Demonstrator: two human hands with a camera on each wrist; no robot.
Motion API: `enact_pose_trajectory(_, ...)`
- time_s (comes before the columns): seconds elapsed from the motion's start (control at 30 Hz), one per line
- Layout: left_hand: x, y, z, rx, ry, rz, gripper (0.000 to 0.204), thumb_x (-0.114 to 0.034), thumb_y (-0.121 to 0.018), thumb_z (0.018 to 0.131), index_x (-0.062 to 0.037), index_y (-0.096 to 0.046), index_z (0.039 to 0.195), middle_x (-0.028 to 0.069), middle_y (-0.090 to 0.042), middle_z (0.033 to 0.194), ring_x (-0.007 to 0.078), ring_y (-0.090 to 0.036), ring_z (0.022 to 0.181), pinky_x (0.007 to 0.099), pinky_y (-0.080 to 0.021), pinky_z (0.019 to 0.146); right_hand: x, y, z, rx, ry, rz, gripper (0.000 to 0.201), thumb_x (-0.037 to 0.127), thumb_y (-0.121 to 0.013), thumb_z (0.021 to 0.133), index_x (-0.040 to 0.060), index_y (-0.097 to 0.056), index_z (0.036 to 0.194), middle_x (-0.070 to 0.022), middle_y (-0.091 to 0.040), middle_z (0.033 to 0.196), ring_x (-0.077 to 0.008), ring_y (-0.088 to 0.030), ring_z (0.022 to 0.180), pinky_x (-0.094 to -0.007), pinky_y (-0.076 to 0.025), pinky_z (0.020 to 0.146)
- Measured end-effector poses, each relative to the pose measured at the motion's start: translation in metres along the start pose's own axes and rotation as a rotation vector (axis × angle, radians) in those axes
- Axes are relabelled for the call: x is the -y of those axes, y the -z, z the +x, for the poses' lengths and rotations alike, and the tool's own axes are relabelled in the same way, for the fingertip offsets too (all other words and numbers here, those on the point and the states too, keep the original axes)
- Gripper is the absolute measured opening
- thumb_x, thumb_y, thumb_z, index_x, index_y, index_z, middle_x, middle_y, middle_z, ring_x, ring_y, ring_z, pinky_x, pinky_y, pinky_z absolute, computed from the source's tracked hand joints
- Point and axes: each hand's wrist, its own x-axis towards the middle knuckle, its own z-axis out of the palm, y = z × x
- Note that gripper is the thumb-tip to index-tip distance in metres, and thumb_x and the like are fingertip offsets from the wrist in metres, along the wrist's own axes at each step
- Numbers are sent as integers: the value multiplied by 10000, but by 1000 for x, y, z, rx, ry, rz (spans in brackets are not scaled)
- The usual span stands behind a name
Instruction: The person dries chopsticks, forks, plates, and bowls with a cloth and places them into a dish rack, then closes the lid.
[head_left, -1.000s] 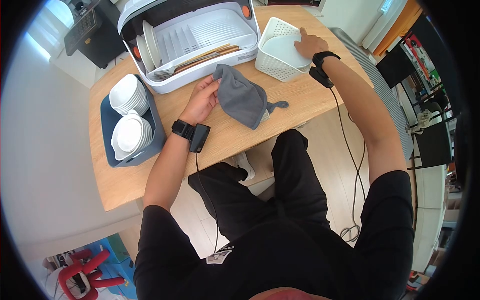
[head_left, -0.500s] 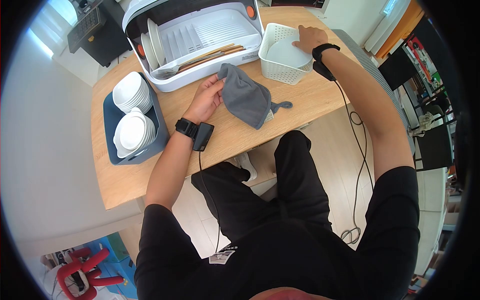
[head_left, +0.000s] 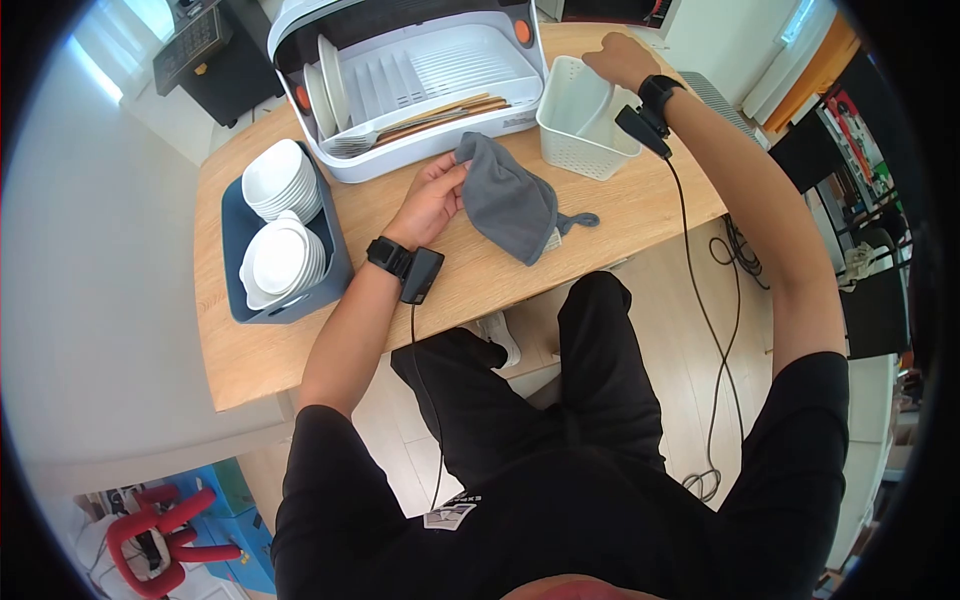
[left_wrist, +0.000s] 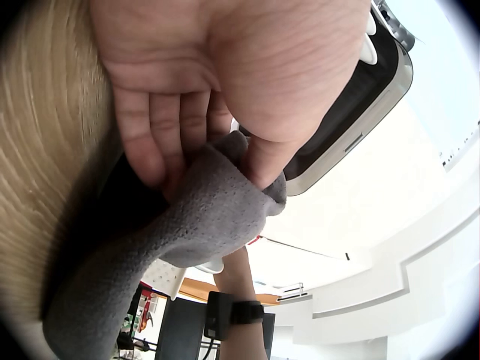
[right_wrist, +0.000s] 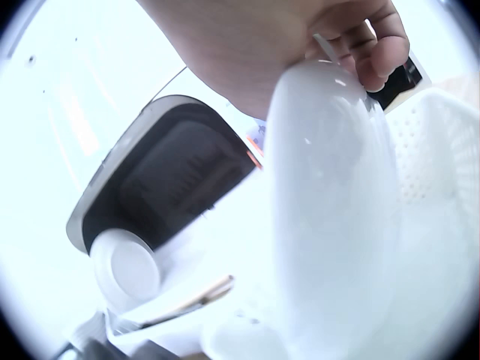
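My left hand pinches the upper left corner of a grey cloth between thumb and fingers; the rest of the cloth droops toward the table's front edge, its hanging loop to the right. My right hand is over the far rim of a white perforated basket. A white plate is in its grip by the upper edge, fingers curled over that edge in the right wrist view. Seen from the head, the plate stands steeply tilted inside the basket.
Behind the cloth stands a white dish cabinet with its lid raised, holding upright plates, chopsticks and forks. To the left, a blue bin carries stacked white bowls. Cables hang from both wrists.
The plate has gone from lying flat-looking in the basket to steeply tilted, lifted at its edge by my right hand. My left hand keeps its hold on the cloth.
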Motion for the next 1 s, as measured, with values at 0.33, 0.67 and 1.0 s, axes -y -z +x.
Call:
enact_pose_trajectory(0.33,-1,1,-2,-8,3,5,328,-200,-586,1027,-40,-585,1314,44,-685,1170,117,-670,1030,289,-547,930,38,-18,17,326,-207,798,597,353,-649,871,-84,-545,1264,-228,-652,1123,-334,-673,961,-498,-556,758)
enact_pose_trajectory(0.67,-3,-2,-3,-34,18,3,345,-200,-582,1029,-29,-575,1328,53,-680,1194,125,-669,1057,297,-548,948,39,-29,34,328,-119,665,749,226,-677,856,-6,-363,1496,-245,-578,1307,-381,-658,1048,-544,-549,773)
enact_pose_trajectory(1.0,-4,-5,-4,-42,25,17,345,-205,-576,1033,-31,-573,1331,37,-681,1179,110,-666,1033,275,-547,921,37,-24,36,327,-39,459,713,176,-615,829,-21,-393,1477,-299,-514,1412,-468,-575,1234,-563,-553,916)
